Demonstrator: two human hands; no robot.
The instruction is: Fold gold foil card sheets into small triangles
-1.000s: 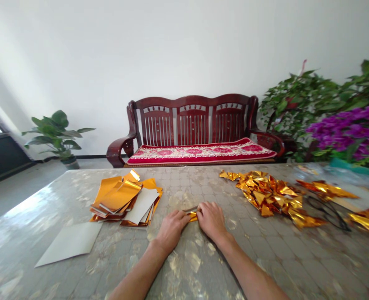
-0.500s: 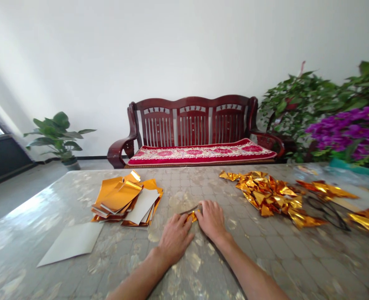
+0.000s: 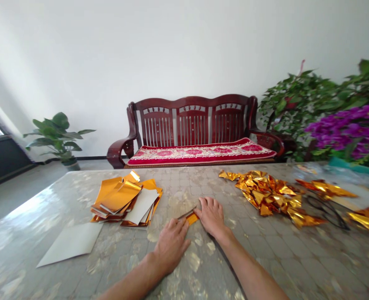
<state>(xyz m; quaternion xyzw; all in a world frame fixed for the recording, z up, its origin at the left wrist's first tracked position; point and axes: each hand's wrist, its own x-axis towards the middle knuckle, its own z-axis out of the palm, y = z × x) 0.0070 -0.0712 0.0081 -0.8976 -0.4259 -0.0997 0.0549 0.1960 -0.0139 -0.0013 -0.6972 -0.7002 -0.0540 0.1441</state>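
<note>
Gold foil strip (image 3: pixel 189 217) flat on the table (image 3: pixel 265 266), in the middle, between both hands. Pressed down by the left hand (image 3: pixel 171 246) with flat, closed fingers, likely to hold the fold. Right hand (image 3: pixel 212 214) spread over the other end, not pinching. Stack of sheets (image 3: pixel 126 200) at left, folded pieces (image 3: pixel 270 196) at right, well apart.

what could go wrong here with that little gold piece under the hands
The folded gold foil piece is small and mostly covered by the left hand and right hand, so a crease may go crooked unseen. Shiny foil on the glossy table might slip as it is pressed. The stack of gold sheets lies near the left forearm and could get nudged.
</note>
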